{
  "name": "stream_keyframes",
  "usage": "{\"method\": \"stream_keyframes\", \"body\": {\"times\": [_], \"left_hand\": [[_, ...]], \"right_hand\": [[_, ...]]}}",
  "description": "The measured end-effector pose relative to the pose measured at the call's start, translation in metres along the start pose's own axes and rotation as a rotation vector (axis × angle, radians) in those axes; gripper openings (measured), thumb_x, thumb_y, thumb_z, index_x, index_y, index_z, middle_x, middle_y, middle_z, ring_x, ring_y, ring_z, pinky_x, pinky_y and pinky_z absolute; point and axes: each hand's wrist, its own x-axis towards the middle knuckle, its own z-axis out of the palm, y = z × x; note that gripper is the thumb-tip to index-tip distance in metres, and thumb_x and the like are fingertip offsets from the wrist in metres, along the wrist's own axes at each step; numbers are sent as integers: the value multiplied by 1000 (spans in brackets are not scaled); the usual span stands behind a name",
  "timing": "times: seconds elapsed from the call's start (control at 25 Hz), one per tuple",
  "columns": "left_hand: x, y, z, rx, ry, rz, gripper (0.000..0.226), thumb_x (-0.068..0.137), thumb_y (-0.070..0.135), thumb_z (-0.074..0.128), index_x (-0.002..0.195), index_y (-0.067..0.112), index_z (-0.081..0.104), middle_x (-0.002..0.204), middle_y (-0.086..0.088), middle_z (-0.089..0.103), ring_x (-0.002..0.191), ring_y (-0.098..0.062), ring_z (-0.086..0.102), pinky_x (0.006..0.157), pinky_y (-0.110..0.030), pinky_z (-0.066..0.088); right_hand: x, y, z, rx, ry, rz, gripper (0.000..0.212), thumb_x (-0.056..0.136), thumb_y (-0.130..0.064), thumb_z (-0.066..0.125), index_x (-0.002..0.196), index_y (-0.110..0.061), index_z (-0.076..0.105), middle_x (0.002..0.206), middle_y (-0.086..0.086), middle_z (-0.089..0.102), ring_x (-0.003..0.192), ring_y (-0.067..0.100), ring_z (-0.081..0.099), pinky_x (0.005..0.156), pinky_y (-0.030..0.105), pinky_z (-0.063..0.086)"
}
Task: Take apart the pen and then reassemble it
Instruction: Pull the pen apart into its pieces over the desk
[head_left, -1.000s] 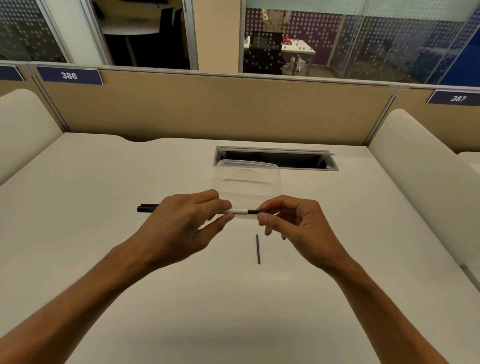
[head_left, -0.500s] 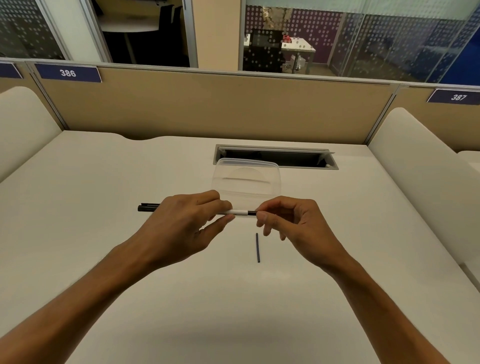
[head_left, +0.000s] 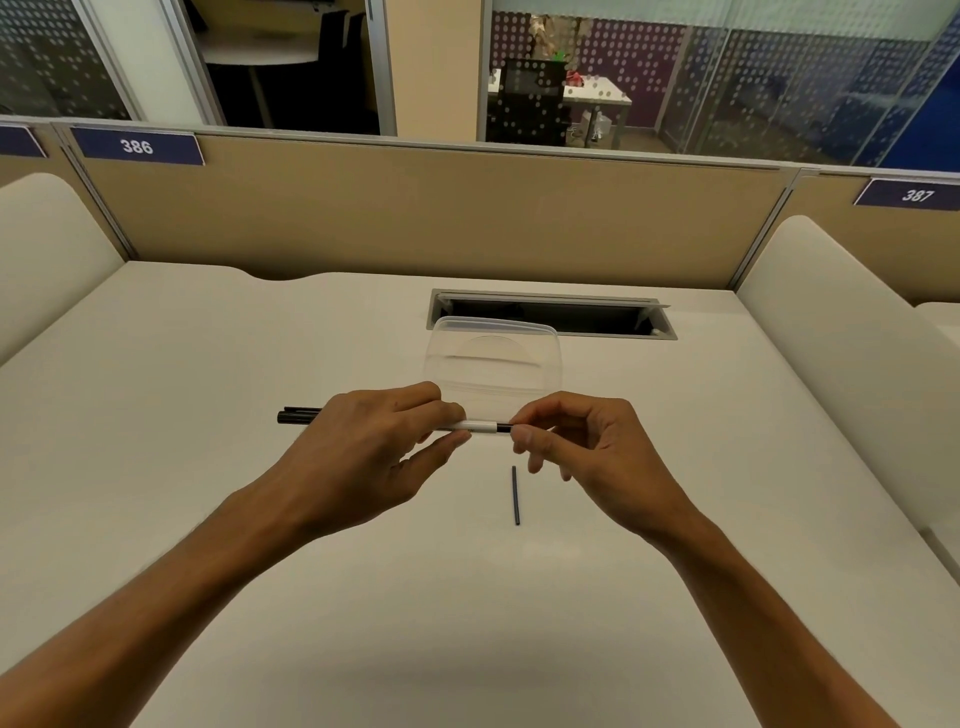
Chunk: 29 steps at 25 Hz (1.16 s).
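Observation:
The pen (head_left: 480, 427) has a white barrel and a black cap end sticking out left of my left hand (head_left: 374, 447). It lies level just above the white desk (head_left: 208, 415). My left hand grips the barrel between thumb and fingers. My right hand (head_left: 576, 447) pinches the short black tip end of the pen between thumb and forefinger. A thin dark refill tube (head_left: 516, 494) lies loose on the desk just below the hands, pointing toward me.
A clear plastic container (head_left: 493, 358) stands right behind the hands. Behind it is an open cable slot (head_left: 550, 314) in the desk. Tan partitions and padded side panels close in the desk at the back, left and right.
My right hand's fingers have shifted slightly along the pen's tip toward the white barrel, so less of the black tip shows. The left hand and refill stay put.

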Motion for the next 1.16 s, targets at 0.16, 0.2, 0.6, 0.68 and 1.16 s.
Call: {"method": "stream_keyframes", "body": {"times": [0.16, 0.2, 0.6, 0.68, 1.16], "left_hand": [[0, 0, 1, 1, 0, 1, 23, 91, 30, 56, 99, 15, 71, 73, 4, 61, 51, -9, 34, 43, -32, 46], [0, 0, 2, 3, -2, 2, 23, 91, 30, 56, 99, 15, 71, 74, 4, 61, 51, -8, 34, 43, -31, 46], [-5, -6, 6, -3, -18, 4, 16, 90, 27, 61, 96, 16, 71, 72, 7, 59, 48, -7, 27, 44, -24, 39], [-6, -8, 9, 5, -17, 2, 18, 89, 29, 59, 96, 17, 71, 72, 7, 59, 49, -9, 27, 42, -28, 43], [-27, -34, 35, -82, -35, -147, 14, 92, 29, 61, 95, 20, 70, 71, 10, 57, 56, -10, 45, 49, -29, 44]], "right_hand": [[1, 3, 1, -40, 31, -11, 29, 85, -48, 54, 81, -25, 72, 73, -7, 73, 62, 7, 66, 56, 8, 45], [1, 3, 1, -44, 20, -14, 30, 86, -46, 53, 80, -24, 72, 71, -8, 72, 61, 6, 65, 56, 7, 44], [-3, 7, -12, -210, -22, -25, 4, 83, -33, 72, 87, -33, 72, 85, -20, 73, 85, 1, 68, 63, 13, 50], [-4, 8, -13, -277, -20, -54, 5, 83, -30, 74, 87, -33, 72, 85, -22, 72, 86, -2, 67, 64, 19, 53], [-11, 91, 36, -397, 271, 219, 3, 75, -34, 74, 74, -33, 73, 70, -20, 71, 69, -3, 66, 61, 21, 48]]}}
